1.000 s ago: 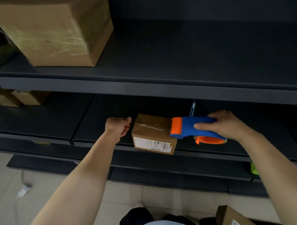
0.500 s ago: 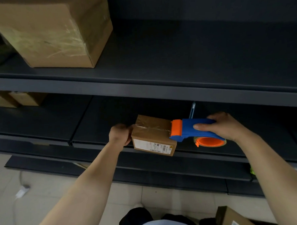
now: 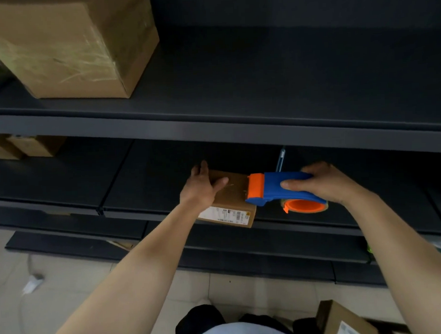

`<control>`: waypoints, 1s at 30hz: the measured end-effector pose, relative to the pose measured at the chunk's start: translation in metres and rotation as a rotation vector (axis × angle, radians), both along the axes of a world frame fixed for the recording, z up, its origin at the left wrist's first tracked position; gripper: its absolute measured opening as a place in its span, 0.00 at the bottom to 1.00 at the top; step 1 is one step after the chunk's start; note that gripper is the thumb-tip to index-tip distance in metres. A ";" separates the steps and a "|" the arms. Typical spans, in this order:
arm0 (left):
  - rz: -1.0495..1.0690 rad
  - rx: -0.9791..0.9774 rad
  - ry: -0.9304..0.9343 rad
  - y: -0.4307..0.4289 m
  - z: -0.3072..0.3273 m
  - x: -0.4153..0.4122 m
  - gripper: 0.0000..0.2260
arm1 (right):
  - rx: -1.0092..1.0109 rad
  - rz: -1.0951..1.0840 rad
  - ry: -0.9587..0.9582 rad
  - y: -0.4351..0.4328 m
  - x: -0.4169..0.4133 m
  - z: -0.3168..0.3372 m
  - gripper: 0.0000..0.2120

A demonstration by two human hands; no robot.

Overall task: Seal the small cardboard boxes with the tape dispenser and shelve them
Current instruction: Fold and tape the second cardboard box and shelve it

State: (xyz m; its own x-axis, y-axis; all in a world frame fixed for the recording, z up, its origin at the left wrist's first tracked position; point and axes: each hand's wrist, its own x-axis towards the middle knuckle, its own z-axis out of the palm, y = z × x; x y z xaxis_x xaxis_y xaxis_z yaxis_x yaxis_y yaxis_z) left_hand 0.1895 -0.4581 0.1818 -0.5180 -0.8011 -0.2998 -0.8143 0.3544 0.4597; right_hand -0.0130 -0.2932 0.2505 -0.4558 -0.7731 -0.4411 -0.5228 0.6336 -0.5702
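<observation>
A dark grey metal shelving unit [image 3: 238,133] fills the view, with several shelf levels one under another, and below it is a pale tiled floor [image 3: 68,287].

Counting the cardboard boxes, I see five. One small box [image 3: 231,206] lies at the front edge of the middle shelf, in the centre. One large box [image 3: 72,44], wrapped with clear shiny tape, stands on the shelf above, far to the upper left of the small box. Two more small boxes [image 3: 24,147] stand close together on the middle shelf, well to the left of the small box. One further box [image 3: 345,323] shows only partly at the bottom edge, below and to the right of the small box.

There is one tape dispenser [image 3: 283,189], blue with an orange front part and an orange roll core, touching the right end of the small box's top. One thin pen-like object [image 3: 280,160] lies just behind the dispenser; what it is I cannot tell.

The left hand [image 3: 202,187] lies flat and open on the top left of the small box, fingers spread, pressing and not gripping. The right hand [image 3: 321,185] is closed around the blue handle of the dispenser.

The small box carries one white label with barcodes and a small yellow mark on its front side; the writing is too blurred to read. The partly visible box at the bottom also has a white label, not readable.
</observation>
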 end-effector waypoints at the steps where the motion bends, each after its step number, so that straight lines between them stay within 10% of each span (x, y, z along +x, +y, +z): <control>1: 0.008 0.003 -0.004 0.000 -0.001 0.000 0.36 | 0.004 -0.004 -0.010 0.002 -0.002 0.001 0.21; 15: 0.021 -0.006 -0.022 0.001 0.001 -0.002 0.37 | 0.159 -0.109 0.076 0.041 -0.040 0.010 0.37; 30: 0.017 -0.025 0.013 0.003 0.001 0.001 0.38 | 0.296 0.204 0.807 -0.028 0.068 -0.001 0.11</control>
